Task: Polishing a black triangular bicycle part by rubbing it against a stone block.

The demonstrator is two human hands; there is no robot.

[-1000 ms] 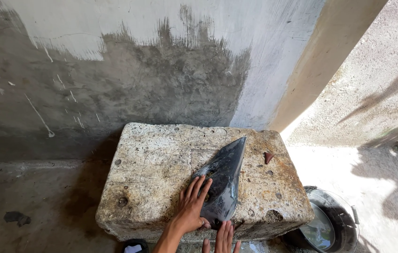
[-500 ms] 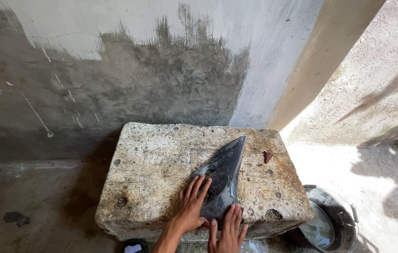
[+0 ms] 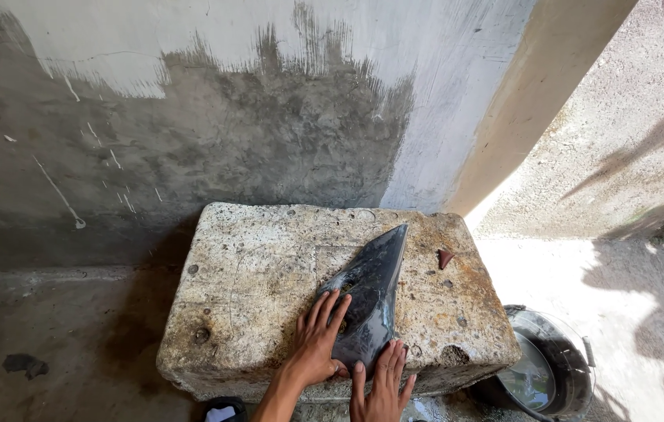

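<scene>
left hand flat on black panel | right hand at panel's near end | stone block

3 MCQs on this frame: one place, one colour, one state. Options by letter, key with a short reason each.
1. Where does the dark pointed piece lie?
A on the stone block
B in the bucket
C on the floor

2. What colour is the small fragment near the block's right edge?
A white
B reddish-brown
C green

3. How do the left hand and right hand meet the piece?
A clenched fists
B held clear above
C flat, fingers spread

A: it rests on the block's top.
B: rust-toned chip.
C: both palms press its near end.
</scene>
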